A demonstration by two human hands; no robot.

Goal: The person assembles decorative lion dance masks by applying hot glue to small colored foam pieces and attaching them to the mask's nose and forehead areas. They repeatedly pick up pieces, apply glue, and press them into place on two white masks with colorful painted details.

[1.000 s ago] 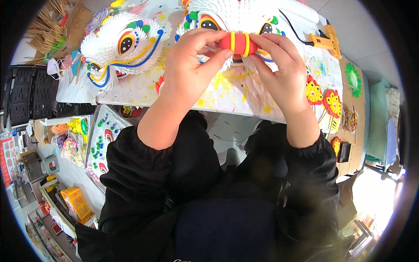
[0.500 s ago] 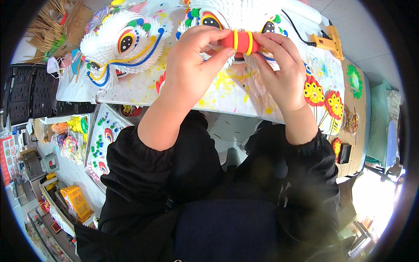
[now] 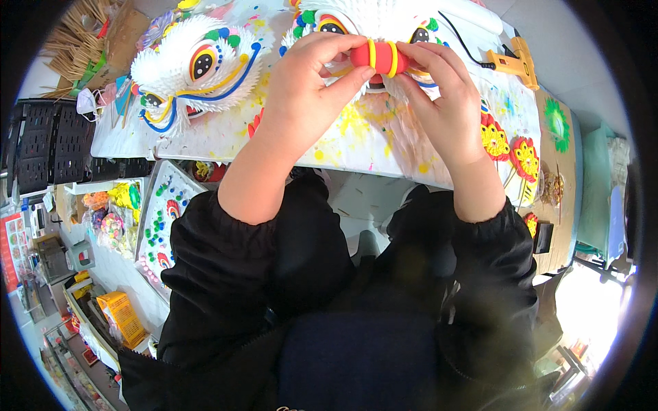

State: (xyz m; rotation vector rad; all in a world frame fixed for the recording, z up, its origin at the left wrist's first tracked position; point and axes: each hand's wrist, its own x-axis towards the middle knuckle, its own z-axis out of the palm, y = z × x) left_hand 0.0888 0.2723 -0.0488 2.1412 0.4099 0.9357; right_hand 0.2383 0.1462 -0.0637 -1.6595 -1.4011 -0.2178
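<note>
A small red roll with two yellow bands (image 3: 381,57) is pinched between both my hands. My left hand (image 3: 310,89) grips its left end with thumb and fingers. My right hand (image 3: 445,103) holds the right end. Both hover over a white, paint-splattered table (image 3: 370,137). Just behind the roll lies a white fringed lion mask (image 3: 373,24) with painted eyes, partly hidden by my fingers.
A second white lion mask (image 3: 199,65) with a blue and yellow trim lies at the left. A yellow glue gun (image 3: 510,63) with a black cord sits at the back right. Red and yellow paper flowers (image 3: 510,147) line the right edge. Black crates (image 3: 51,147) stand left.
Both hands with the red roll have shifted slightly up and away from me, closer to the lion mask. The grip is the same.
</note>
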